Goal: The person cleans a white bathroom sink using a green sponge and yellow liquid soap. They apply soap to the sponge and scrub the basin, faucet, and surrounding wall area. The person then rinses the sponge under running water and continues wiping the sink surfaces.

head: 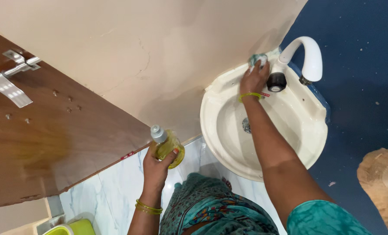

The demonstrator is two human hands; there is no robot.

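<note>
Head view: a scrub pad [257, 59] is gripped by the right hand [254, 79] and pressed on the washbasin [229, 143] rim beside the tap [305, 56]. A capped yellow bottle [167, 146] is held by the left hand [155, 167]. The bowl looks pretty clean, no suds visible; the rim is seemingly mid-scrub.

Your way into the basin [229, 130] lies open at centre; the white tap [307, 56] crowds the rim, the wall [159, 52] closes behind.

A single head-worn camera looks steeply down from above, close over the person's own arms. It faces a round cream wall-mounted basin [263, 130] at the wall, with the pale marbled floor tiles [111, 191] below.
</note>
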